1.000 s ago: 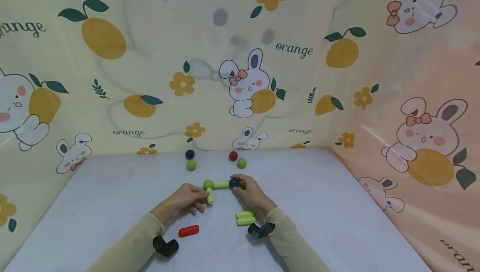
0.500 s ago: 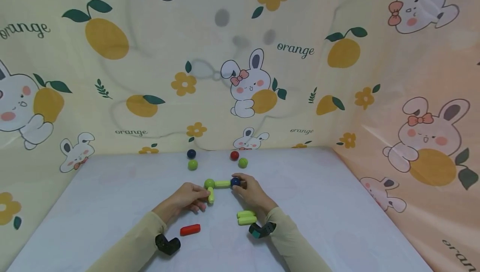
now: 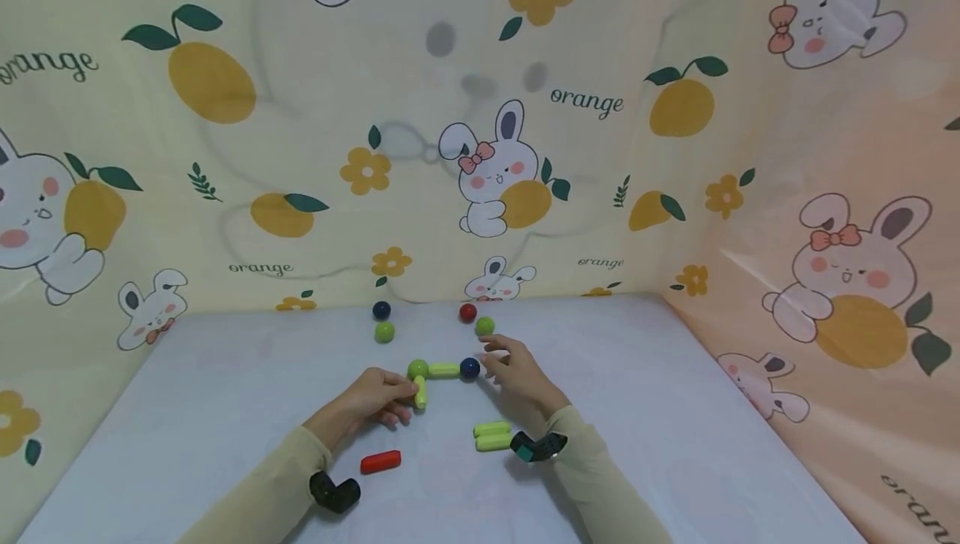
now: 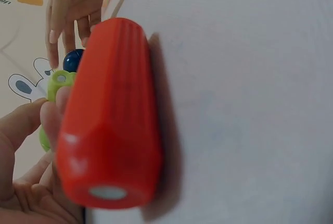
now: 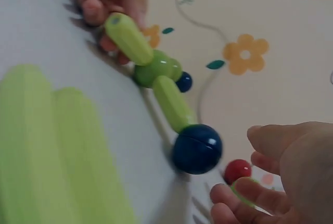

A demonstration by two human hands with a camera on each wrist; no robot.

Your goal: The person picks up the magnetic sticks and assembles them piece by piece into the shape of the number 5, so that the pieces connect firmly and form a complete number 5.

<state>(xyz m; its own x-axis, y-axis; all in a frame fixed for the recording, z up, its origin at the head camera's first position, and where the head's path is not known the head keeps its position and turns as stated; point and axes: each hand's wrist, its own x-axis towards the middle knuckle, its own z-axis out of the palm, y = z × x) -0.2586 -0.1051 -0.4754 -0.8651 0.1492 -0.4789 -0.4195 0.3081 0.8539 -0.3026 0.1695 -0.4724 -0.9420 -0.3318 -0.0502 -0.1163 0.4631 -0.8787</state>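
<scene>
My left hand (image 3: 367, 398) pinches a light green magnetic rod (image 3: 421, 395) between thumb and fingers. This rod joins a green ball (image 3: 417, 369), from which a second light green rod (image 3: 444, 371) runs right to a dark blue ball (image 3: 469, 369). Together they form a corner shape on the white table. My right hand (image 3: 525, 373) hovers just right of the blue ball, fingers loosely bent and holding nothing; a gap shows between them in the right wrist view. Its fingertips overlap the edge of another green ball (image 3: 485, 326) behind.
At the back are a dark blue ball (image 3: 381, 311), a green ball (image 3: 384, 332) and a red ball (image 3: 468, 312). A red rod (image 3: 381, 461) lies near the left wrist. Two light green rods (image 3: 492, 436) lie side by side by the right wrist. A patterned cloth hangs behind.
My right hand has let go of the dark blue ball and moved up and to the right. My left hand keeps its pinch on the rod, and the joined pieces stay in place.
</scene>
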